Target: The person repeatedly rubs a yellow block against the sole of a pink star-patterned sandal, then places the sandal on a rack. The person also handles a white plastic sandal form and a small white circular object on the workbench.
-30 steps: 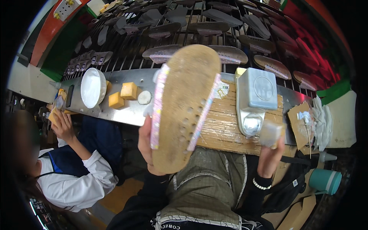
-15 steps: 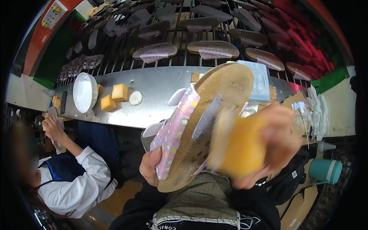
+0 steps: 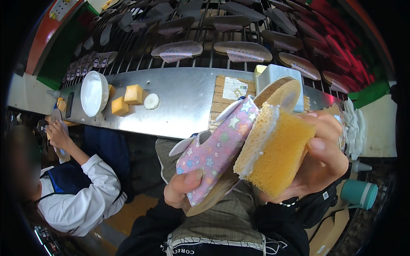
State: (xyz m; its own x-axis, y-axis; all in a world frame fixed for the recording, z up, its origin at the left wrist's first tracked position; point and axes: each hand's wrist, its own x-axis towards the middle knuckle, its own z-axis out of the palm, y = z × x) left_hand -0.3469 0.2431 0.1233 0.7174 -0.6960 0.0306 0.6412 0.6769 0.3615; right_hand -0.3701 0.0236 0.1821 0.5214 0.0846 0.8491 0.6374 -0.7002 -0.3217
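Note:
My left hand point(image 3: 183, 188) grips the heel or toe end of a slipper point(image 3: 218, 147), its thumb on the pink upper printed with stars. The slipper is tilted up to the right, and part of its brown sole shows past the upper. My right hand point(image 3: 328, 155) is closed on a thick yellow sponge point(image 3: 282, 150) whose left edge carries whitish residue. This sponge overlaps the slipper in view and hides much of the sole; whether they touch I cannot tell.
Beyond the metal ledge point(image 3: 171, 96), slippers point(image 3: 177, 50) lie on a rack of bars. A white bowl point(image 3: 95, 94), yellow sponge blocks point(image 3: 134, 94) and a pale blue container point(image 3: 279, 81) stand on the ledge. At left, a co-worker point(image 3: 83, 194) handles another piece. A teal jug point(image 3: 359, 193) is at right.
The slipper has turned, showing more of its star-printed upper and less of its sole. My right hand and the sponge, blurred before, now appear sharp, and the sponge's whitish edge faces the slipper.

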